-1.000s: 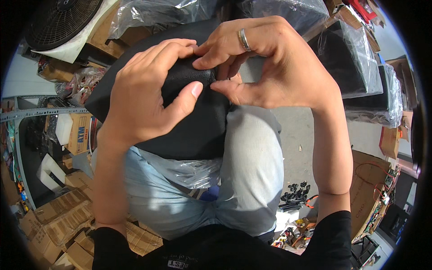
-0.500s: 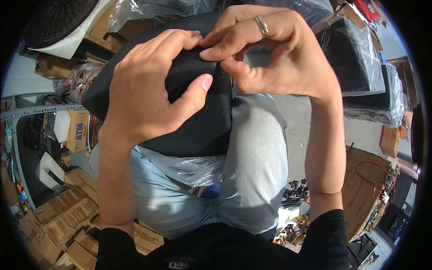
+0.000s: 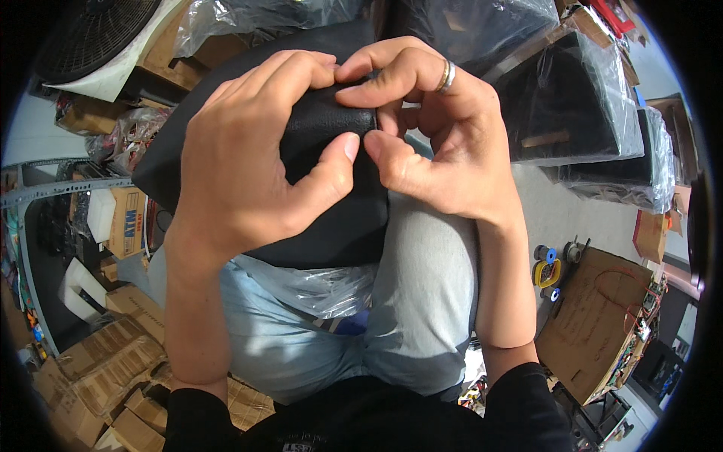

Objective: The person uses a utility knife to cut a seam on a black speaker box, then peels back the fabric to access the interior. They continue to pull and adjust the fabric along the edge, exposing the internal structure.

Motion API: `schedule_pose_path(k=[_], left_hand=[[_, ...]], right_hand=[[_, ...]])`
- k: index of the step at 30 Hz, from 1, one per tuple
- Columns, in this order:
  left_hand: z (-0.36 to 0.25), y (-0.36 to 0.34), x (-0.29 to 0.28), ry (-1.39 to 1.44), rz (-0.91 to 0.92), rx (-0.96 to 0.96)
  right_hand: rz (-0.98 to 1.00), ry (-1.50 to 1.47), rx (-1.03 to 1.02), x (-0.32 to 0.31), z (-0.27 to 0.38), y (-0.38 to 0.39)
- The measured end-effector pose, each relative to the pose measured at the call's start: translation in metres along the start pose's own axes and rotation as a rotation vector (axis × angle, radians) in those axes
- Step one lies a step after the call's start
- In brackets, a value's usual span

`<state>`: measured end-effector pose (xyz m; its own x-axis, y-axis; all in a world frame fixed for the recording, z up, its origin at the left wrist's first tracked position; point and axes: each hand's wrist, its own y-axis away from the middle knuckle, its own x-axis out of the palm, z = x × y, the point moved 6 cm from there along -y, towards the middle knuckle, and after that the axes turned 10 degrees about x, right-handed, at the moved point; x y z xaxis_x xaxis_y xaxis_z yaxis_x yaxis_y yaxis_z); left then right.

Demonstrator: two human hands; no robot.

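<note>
Across my thighs lies a large black leather-like padded piece with a rounded, grained corner. My left hand is curved over it, fingers bent onto the far side of the corner and thumb resting on the near side. My right hand, with a ring on one finger, grips the right end of that corner between bent fingers and thumb. The fingertips of both hands almost meet at the far side, and the two thumbs are close together. My right fingers hide part of the edge. Clear plastic film lies under the piece.
More black pieces in clear plastic stand at the far right. A cardboard box and wire spools are at the right. On the left are a metal shelf, cardboard boxes and a round black grille.
My right hand has shifted nearer to me, its thumb sliding down the corner beside the left thumb. The right forearm has swung inward, uncovering the spools. My left hand has barely moved.
</note>
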<state>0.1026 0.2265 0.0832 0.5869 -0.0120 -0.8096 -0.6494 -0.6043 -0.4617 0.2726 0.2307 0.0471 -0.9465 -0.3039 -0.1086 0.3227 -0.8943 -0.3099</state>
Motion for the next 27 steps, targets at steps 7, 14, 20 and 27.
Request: schedule_pose_path(k=[7, 14, 20, 27], left_hand=[[0.003, 0.003, 0.0, -0.016, -0.021, 0.047], [0.001, 0.003, 0.0, -0.048, -0.03, 0.095], [0.001, 0.007, 0.0, -0.062, -0.048, 0.122], [0.002, 0.006, 0.001, -0.053, -0.029, 0.108]], right_hand=[[-0.025, -0.051, -0.027, 0.003, -0.001, -0.004], [-0.031, -0.086, -0.058, 0.0, -0.005, -0.003], [-0.021, 0.028, -0.033, 0.0, 0.002, -0.004], [-0.03, 0.081, -0.038, -0.001, 0.006, -0.003]])
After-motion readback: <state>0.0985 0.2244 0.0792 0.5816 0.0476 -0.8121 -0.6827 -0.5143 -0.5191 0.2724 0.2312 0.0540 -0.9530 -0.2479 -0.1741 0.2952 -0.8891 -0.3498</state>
